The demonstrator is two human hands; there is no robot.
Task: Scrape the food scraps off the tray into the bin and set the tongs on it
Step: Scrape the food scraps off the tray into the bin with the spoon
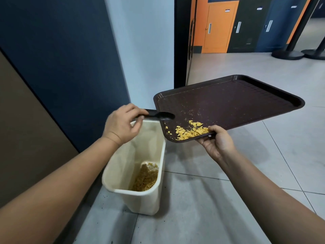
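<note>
Grey floor tiles (193, 217) bear a cream bin (140, 199) at 6 o'clock. Right hand (217, 144) grasps the tilted brown tray (237, 103), scraps (190, 131) at its low edge. Left hand (121, 124), at 9 o'clock, pinches black tongs (161, 116) touching the tray.

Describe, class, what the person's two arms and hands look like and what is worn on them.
Both forearms are bare for as far as the picture shows, with no sleeves in view. The left hand and the right hand wear no gloves, and no watch, bracelet or ring shows on the visible sides. No markings can be seen on either arm.
</note>
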